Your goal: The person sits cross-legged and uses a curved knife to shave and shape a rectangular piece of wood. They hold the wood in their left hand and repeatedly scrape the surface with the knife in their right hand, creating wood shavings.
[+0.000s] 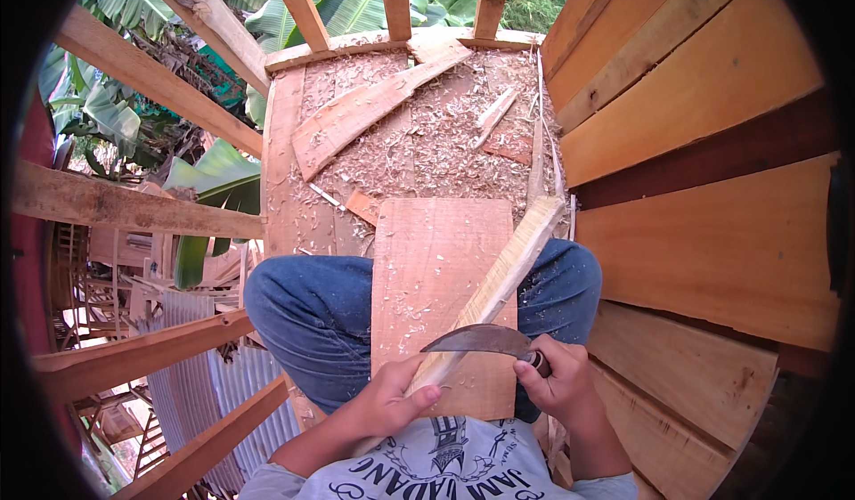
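A pale length of wood (503, 273) slants from my lap up to the right, its far end above my right knee. My left hand (396, 398) grips its near end, with the thumb along the side. In my right hand (557, 377) is a curved knife (481, 339) with a dark handle, my fingers wrapped round it. The blade lies across the wood just beyond my left hand, its tip pointing left. Under the wood, a flat board (436, 233) rests between my knees and over my lap.
Wood shavings (356, 170) cover the plank floor ahead. A long offcut (374, 108) and smaller scraps (496, 113) lie among them. Wooden rails (134, 211) with gaps run along the left, above corrugated sheets (191, 393). A plank wall (695, 251) stands close on the right.
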### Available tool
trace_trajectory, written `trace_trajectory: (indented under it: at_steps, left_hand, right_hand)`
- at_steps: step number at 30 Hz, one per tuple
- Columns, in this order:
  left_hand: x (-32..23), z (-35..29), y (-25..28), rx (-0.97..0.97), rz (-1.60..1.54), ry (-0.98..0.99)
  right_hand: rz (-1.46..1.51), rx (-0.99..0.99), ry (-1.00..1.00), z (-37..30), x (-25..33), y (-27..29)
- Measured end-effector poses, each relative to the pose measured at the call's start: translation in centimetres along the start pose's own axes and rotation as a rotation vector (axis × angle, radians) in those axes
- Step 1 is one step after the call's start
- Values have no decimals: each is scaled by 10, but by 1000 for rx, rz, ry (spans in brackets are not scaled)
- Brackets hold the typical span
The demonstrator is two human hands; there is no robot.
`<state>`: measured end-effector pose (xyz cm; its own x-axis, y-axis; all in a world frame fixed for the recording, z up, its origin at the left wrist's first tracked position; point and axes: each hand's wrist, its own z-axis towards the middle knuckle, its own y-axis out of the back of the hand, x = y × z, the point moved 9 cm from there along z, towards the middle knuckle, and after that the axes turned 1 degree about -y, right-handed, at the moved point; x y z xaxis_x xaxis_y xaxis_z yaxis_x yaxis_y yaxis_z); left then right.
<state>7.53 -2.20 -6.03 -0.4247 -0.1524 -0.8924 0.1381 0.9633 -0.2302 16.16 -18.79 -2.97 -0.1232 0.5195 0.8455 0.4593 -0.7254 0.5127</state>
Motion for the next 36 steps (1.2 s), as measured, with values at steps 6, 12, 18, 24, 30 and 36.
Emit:
trace_trajectory:
  at_steps: [6, 12, 18, 24, 30, 36]
  left_hand:
    - [-7, 2, 3, -50, 113, -4]
    - [6, -2, 0, 15, 89, 125]
    - [-1, 1, -1, -2, 45, 64]
    - [-5, 0, 3, -24, 135, 38]
    - [2, -1, 5, -23, 88, 49]
    - [-1, -3, 4, -36, 101, 23]
  right_hand:
    - [3, -24, -36, 9, -4, 5]
    - [-84, -87, 19, 10, -12, 19]
    - [-58, -139, 7, 12, -17, 17]
    - [-107, -141, 28, 19, -20, 15]
    - [11, -88, -33, 11, -14, -5]
    - [-108, -93, 74, 3, -4, -9]
